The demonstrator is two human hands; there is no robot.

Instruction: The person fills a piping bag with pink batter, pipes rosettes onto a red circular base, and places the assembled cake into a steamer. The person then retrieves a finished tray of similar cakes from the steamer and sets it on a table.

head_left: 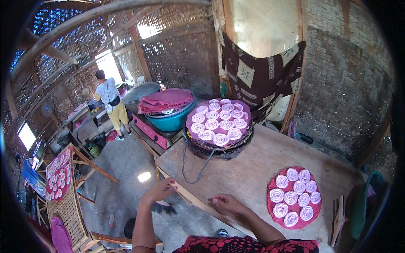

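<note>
My left hand (162, 189) is by the table's front edge, its fingers a little apart and nothing seen in them. Over the same edge, further right, my right hand (230, 205) has loosely bent fingers, with no object visible in it. To its right, a round red cloth mat (273, 207) lies flat on the wooden table (251, 168), bearing several pale purple piped swirls (290, 197). At the table's back left, a similar purple mat (205, 110) with several swirls tops a round dark stack (223, 152). A grey cord (184, 168) hangs from that stack.
A teal basin (168, 122) piled with pink cloths (166, 101) stands behind left. A person (110, 97) works at the far left. A woven rack (69, 215) holds another swirl-covered mat (59, 176). Wooden sticks (337, 221) and a green tub (366, 206) are at right.
</note>
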